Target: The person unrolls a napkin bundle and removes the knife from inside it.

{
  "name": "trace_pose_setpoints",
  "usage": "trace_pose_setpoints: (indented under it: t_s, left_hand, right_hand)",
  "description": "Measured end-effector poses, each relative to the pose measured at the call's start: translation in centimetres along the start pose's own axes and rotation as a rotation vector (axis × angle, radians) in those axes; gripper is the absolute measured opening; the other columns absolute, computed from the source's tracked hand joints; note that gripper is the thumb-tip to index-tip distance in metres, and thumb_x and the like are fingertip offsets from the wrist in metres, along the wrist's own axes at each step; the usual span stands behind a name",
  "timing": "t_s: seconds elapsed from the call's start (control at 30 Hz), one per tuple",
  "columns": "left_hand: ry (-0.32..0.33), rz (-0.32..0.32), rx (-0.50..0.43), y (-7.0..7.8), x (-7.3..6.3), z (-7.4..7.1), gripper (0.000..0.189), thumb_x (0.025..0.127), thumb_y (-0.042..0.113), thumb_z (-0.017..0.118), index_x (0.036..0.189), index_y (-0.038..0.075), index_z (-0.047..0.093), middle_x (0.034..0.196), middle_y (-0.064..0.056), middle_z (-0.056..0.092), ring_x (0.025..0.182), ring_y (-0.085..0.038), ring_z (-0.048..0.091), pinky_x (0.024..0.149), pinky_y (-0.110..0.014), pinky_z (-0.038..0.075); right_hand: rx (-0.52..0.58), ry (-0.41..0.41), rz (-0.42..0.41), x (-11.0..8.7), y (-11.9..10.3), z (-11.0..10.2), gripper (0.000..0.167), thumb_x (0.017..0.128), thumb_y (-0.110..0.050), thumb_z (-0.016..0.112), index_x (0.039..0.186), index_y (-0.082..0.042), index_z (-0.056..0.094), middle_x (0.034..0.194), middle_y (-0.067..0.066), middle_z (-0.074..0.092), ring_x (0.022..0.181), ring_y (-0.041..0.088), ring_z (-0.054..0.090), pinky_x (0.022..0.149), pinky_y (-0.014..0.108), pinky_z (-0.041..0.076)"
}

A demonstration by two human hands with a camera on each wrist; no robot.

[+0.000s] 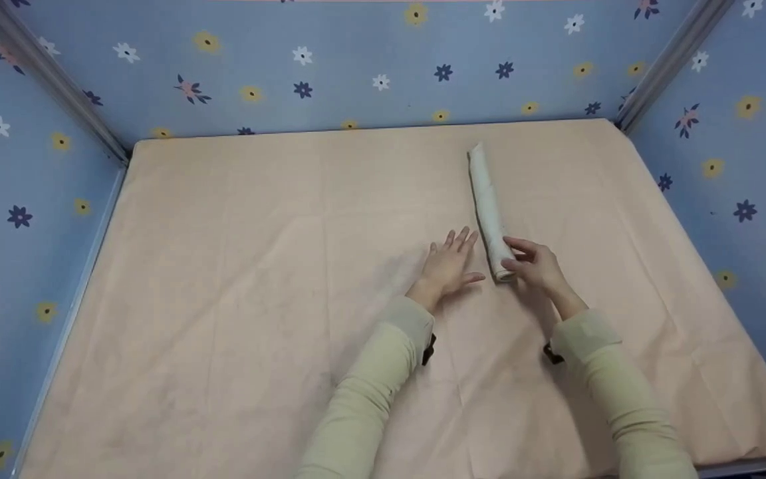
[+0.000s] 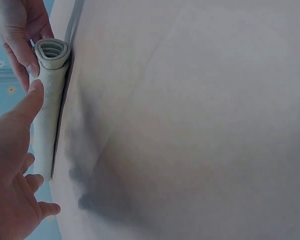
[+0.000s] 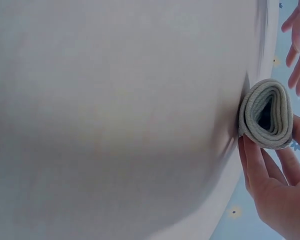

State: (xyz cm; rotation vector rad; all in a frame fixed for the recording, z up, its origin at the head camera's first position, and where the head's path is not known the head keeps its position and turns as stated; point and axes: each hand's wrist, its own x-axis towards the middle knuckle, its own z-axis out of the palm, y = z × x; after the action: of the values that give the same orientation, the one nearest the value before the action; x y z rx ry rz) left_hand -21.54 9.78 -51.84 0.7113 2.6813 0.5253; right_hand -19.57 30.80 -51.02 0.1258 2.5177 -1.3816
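A pale green towel [image 1: 487, 199], rolled into a long tube, lies on the peach sheet and points away from me. At its near end, my right hand [image 1: 540, 267] holds the roll between thumb and fingers. The right wrist view shows the spiral end of the towel [image 3: 247, 117] with fingers bent around its side. Just left of the roll is my left hand [image 1: 446, 267], its fingers spread and holding nothing. In the left wrist view the left thumb [image 2: 30, 105] overlaps the towel; I cannot tell whether it touches.
The peach sheet [image 1: 256, 279] covers a wide flat surface, with creases toward the near right. Blue flowered panels [image 1: 356, 60] stand at the back and both sides, with grey posts [image 1: 675, 60] at the corners.
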Motion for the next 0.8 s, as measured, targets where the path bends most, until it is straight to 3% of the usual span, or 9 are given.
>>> trace_pose_setpoints:
  t_s: [0.13,0.27,0.33,0.4,0.57,0.7,0.8]
  left_hand:
    - [-0.006,0.014,0.009,0.3,0.3,0.0,0.084,0.105,0.051,0.057,0.169,0.015,0.017,0.177,-0.006,0.015,0.164,-0.030,0.015,0.131,-0.057,0.024]
    - [-0.019,0.013,0.019,0.8,0.7,-0.1,0.084,0.105,0.051,0.057,0.169,0.016,0.017,0.177,-0.005,0.014,0.164,-0.029,0.015,0.131,-0.056,0.023]
    - [-0.024,0.008,0.018,0.9,0.8,-0.1,0.083,0.104,0.052,0.057,0.169,0.016,0.018,0.178,-0.004,0.014,0.164,-0.028,0.014,0.131,-0.055,0.023]
    - [-0.027,0.001,0.020,1.1,1.0,-0.2,0.084,0.104,0.052,0.057,0.169,0.016,0.018,0.178,-0.003,0.014,0.164,-0.027,0.013,0.131,-0.055,0.022]
    - [-0.034,-0.001,0.036,1.4,1.2,-0.3,0.085,0.104,0.054,0.056,0.169,0.016,0.016,0.178,-0.003,0.013,0.164,-0.027,0.013,0.131,-0.055,0.023]
    - [-0.028,0.005,0.038,1.6,1.3,-0.3,0.086,0.103,0.054,0.056,0.169,0.017,0.017,0.178,-0.003,0.014,0.164,-0.027,0.014,0.131,-0.055,0.024]
    - [-0.031,0.008,0.035,1.7,1.4,-0.2,0.086,0.103,0.055,0.056,0.170,0.017,0.016,0.178,-0.003,0.013,0.164,-0.027,0.014,0.131,-0.055,0.024]
  right_hand:
    - [-0.007,0.014,0.006,0.1,0.1,-0.1,0.054,0.104,-0.009,0.063,0.154,0.002,0.046,0.159,0.030,0.044,0.143,0.048,0.050,0.113,0.046,0.052]
    - [0.021,0.044,0.011,0.2,0.1,-0.1,0.048,0.103,-0.007,0.065,0.147,0.008,0.052,0.154,0.031,0.049,0.138,0.048,0.055,0.098,0.026,0.059]
    - [0.043,0.062,0.013,0.2,0.1,-0.1,0.045,0.102,-0.006,0.066,0.143,0.010,0.056,0.150,0.032,0.053,0.133,0.043,0.061,0.088,0.017,0.058]
    - [0.056,0.086,0.016,0.2,0.1,0.0,0.041,0.101,-0.005,0.068,0.137,0.011,0.059,0.146,0.032,0.057,0.121,0.030,0.069,0.080,0.011,0.056]
    - [0.113,0.136,0.016,0.2,0.1,0.0,0.019,0.098,-0.002,0.071,0.113,0.010,0.071,0.140,0.030,0.061,0.085,-0.005,0.067,0.069,0.011,0.056]
    - [0.134,0.159,-0.002,0.3,0.2,0.0,0.003,0.097,0.000,0.071,0.096,0.002,0.073,0.137,0.031,0.061,0.082,-0.006,0.068,0.067,0.010,0.055]
    - [0.155,0.164,-0.003,0.4,0.4,0.0,0.007,0.097,0.001,0.070,0.091,-0.002,0.072,0.136,0.032,0.061,0.084,-0.006,0.068,0.067,0.009,0.055]
